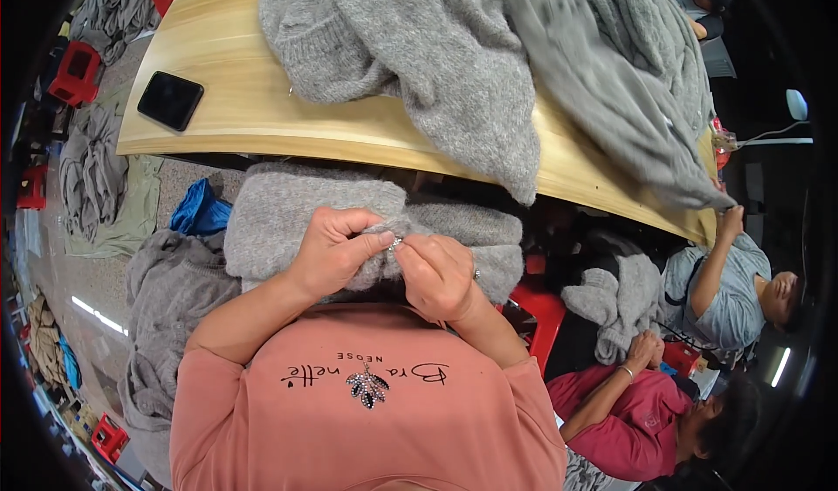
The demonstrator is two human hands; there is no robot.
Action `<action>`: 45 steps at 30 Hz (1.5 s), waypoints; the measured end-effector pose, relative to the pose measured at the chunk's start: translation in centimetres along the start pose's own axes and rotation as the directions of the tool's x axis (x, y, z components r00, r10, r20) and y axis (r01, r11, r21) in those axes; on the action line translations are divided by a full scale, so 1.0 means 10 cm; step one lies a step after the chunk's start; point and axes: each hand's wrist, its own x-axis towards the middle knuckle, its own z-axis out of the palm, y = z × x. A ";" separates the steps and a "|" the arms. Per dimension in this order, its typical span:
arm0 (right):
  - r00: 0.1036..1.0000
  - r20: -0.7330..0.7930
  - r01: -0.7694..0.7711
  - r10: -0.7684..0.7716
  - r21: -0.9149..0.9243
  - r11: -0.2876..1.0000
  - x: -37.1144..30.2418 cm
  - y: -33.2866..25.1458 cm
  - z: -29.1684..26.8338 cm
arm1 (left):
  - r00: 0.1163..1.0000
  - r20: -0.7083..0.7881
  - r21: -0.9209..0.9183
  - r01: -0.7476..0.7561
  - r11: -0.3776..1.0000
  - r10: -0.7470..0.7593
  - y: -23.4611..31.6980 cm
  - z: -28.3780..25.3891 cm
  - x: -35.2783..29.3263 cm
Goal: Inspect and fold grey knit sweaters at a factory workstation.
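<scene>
Head view: grey knit (292, 216) pinched in front of the pink shirt (288, 430)

The left hand (340, 251) pinched a small bunch of the knit between thumb and forefinger. The right hand (439, 274) was closed with its fingertips on the same bunch, so the two hands almost met. A shiny piece (395, 243) showed between the fingertips; what it was could not be told. The knit was folded and lay between the person's body and the near edge of the table (231, 124). Its right part looked darker; whether it was one garment or two could not be told.

On the table, a phone (170, 101) lay near the left corner, and grey garments (463, 63) were heaped at the middle and the right, partly hanging over the edge. To the person's left were a grey pile (170, 290) and a blue cloth (201, 207). A red stool (546, 316) stood to the right, partly hidden. Farther right, a co-worker in a grey shirt (733, 290) held the end of one blurred garment, and another in a red shirt (633, 421) had the hands at a smaller grey piece (615, 299).
</scene>
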 end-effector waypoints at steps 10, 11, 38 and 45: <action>0.955 0.207 -0.275 0.211 0.364 0.890 0.04 0.10 0.02 | 0.942 -0.010 0.300 -0.318 0.899 0.336 -0.19 -0.09 -0.06; 0.956 0.206 -0.273 0.209 0.364 0.890 0.02 0.10 0.02 | 0.934 -0.003 0.315 -0.339 0.886 0.358 -0.19 -0.09 -0.07; 0.885 0.136 -0.466 0.446 0.252 0.848 -0.03 -0.20 0.07 | 0.600 0.149 0.661 -0.652 0.372 0.786 -0.21 -0.03 -0.20; 0.838 0.258 -0.544 0.481 0.442 0.713 0.00 -0.09 0.03 | 0.582 0.165 0.624 -0.687 0.372 0.797 -0.23 -0.05 -0.23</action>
